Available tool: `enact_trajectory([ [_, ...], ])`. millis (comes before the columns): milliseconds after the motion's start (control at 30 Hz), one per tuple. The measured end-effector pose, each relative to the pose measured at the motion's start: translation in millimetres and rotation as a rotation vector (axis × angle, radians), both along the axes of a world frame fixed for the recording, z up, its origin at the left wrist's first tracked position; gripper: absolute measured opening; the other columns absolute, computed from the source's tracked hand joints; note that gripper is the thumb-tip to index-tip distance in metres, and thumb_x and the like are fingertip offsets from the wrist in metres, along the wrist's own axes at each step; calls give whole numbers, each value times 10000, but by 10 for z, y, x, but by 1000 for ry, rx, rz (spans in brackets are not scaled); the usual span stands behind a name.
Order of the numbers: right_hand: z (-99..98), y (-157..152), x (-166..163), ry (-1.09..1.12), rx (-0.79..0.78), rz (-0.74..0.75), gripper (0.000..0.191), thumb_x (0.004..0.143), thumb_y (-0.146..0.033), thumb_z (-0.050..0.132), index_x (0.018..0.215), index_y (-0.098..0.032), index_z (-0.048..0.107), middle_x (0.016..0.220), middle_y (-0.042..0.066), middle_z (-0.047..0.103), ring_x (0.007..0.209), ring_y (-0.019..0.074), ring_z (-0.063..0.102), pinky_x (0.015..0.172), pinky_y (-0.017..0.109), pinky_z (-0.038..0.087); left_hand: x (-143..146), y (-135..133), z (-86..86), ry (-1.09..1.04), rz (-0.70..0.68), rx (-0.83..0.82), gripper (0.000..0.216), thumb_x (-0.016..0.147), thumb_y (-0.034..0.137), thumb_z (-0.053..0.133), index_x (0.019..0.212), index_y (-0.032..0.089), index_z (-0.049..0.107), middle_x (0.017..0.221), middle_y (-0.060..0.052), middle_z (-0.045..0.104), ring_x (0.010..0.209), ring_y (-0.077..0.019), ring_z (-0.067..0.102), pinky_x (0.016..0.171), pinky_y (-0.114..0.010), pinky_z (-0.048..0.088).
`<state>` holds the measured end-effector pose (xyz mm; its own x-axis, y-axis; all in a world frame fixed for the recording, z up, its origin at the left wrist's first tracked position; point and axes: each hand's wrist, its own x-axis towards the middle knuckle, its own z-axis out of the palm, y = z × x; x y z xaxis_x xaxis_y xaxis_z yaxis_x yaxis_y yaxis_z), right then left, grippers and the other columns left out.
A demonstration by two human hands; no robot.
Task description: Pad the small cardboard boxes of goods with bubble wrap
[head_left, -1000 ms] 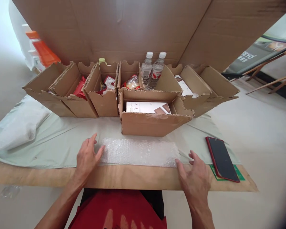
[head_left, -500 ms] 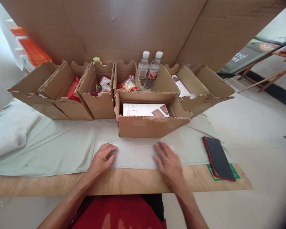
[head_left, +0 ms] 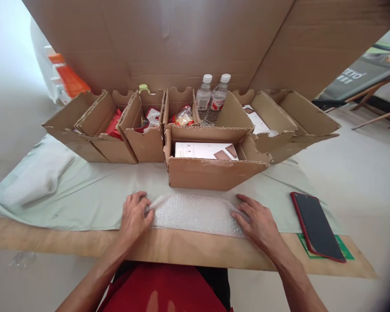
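Observation:
A clear sheet of bubble wrap (head_left: pixel 195 213) lies near the table's front edge, between my two hands. My left hand (head_left: pixel 135 216) pinches its left end, which is lifted and creased at the fingers. At the other end, my right hand (head_left: pixel 255 219) grips the right edge between thumb and fingers, and the wrap bunches up there. Just behind the sheet stands a cardboard bin (head_left: pixel 217 173) with a white box (head_left: pixel 203 151) in it; brown shapes are printed on the box.
Behind stands a row of cardboard bins (head_left: pixel 149 145) holding red packets, snacks and two water bottles (head_left: pixel 216 104). More bubble wrap (head_left: pixel 42 177) lies at the left. A phone (head_left: pixel 318 225) in a red case rests at the right over a green card (head_left: pixel 342 247). A tall cardboard panel (head_left: pixel 182 43) rises behind.
My hands have moved apart to the two ends of the bubble wrap and closed on them. The ends are now raised and the sheet shows wider. The view has shifted slightly left.

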<state>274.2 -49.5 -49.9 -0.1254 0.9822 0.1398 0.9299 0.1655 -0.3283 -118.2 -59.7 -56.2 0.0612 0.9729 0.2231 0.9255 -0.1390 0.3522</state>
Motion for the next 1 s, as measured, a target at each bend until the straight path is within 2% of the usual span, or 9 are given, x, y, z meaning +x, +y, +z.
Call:
enact_trajectory([
  [133, 149, -318, -120, 265, -154, -119, 307, 877, -518, 523, 884, -240, 654, 955, 94, 759, 864, 293, 716, 782, 438, 544, -101, 10, 197, -224, 46, -138, 141, 819, 216, 515, 874, 215, 644, 877, -33, 720, 805, -212, 662, 736, -319, 523],
  [267, 216, -770, -711, 789, -462, -107, 569, 900, -535, 575, 1384, -238, 532, 913, 65, 738, 780, 234, 710, 693, 343, 571, -444, 323, 567, -205, 76, -151, 346, 855, 297, 566, 1188, 232, 629, 892, 7, 719, 654, -167, 612, 681, -293, 503],
  [367, 181, -972, -1300, 961, -642, -43, 758, 931, -463, 537, 1603, -224, 280, 997, 67, 743, 839, 231, 720, 786, 373, 586, -494, 788, 699, -34, -12, -45, 509, 833, 203, 601, 1341, 200, 576, 1031, -64, 738, 802, -235, 668, 789, -374, 528],
  [500, 135, -961, -1748, 771, -641, -8, 709, 872, -415, 576, 1523, -174, 430, 1326, 137, 663, 1208, 304, 637, 1052, 456, 492, -355, 1159, 559, 79, -129, 106, 503, 825, 158, 642, 1324, 126, 590, 1256, -188, 672, 1167, -365, 605, 976, -527, 496],
  [567, 112, -920, -1789, 748, -625, -33, 652, 884, -428, 554, 1471, -155, 480, 1339, 151, 653, 1229, 310, 624, 1074, 461, 476, -362, 997, 435, 28, -180, 160, 450, 864, 113, 572, 1313, 138, 594, 1307, -176, 646, 1235, -337, 572, 1033, -521, 479],
  [667, 71, -906, -1770, 832, -600, -78, 682, 895, -446, 579, 1505, -177, 439, 1454, 142, 580, 1345, 293, 552, 1135, 435, 438, -460, 332, 306, -87, -400, 219, 505, 832, -16, 448, 1270, 167, 617, 1328, -137, 644, 1329, -293, 516, 1108, -508, 449],
  [800, 96, -933, -1831, 1117, -660, -127, 800, 894, -505, 653, 1571, -212, 343, 1522, 132, 523, 1380, 278, 530, 1097, 391, 487, -374, -586, 281, -160, -600, 27, 624, 805, 26, 543, 1410, 179, 536, 1508, -141, 531, 1488, -331, 354, 1189, -559, 372],
  [900, 200, -921, -1895, 1319, -702, -129, 873, 905, -540, 663, 1606, -228, 248, 1347, 135, 660, 1112, 253, 698, 890, 363, 590, -141, -749, 281, -345, -500, 101, 449, 884, 83, 553, 1315, 194, 610, 1239, -131, 711, 1261, -292, 595, 1055, -490, 499],
  [1000, 278, -856, -1857, 1397, -602, -73, 801, 966, -560, 563, 1608, -246, 201, 1141, 107, 733, 842, 208, 727, 706, 334, 595, -12, -549, 270, -601, -215, 29, 295, 909, 128, 537, 1156, 202, 682, 977, -74, 760, 917, -218, 699, 844, -371, 560],
])
